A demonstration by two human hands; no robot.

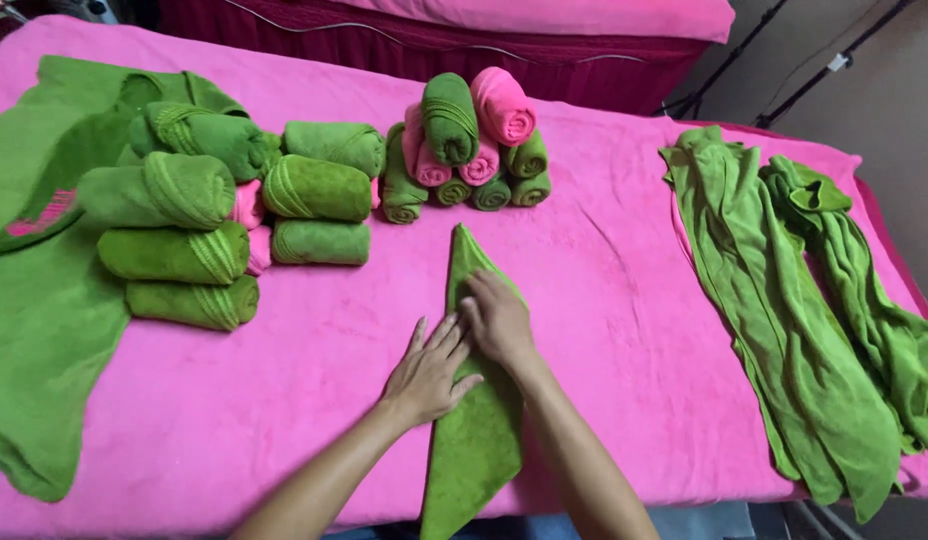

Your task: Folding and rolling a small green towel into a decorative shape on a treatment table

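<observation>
pink-covered table (604, 330); left hand (429, 372) and right hand (497, 318) both open, flat on folded green towel (476, 420); smoothing step, rolling likely needs a firm grip; rolled towels (284, 190) behind.

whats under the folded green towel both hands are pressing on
The folded green towel lies flat on the pink cover, which shows all round it. Left hand and right hand press on top. Anything beneath the towel itself is covered.
</observation>
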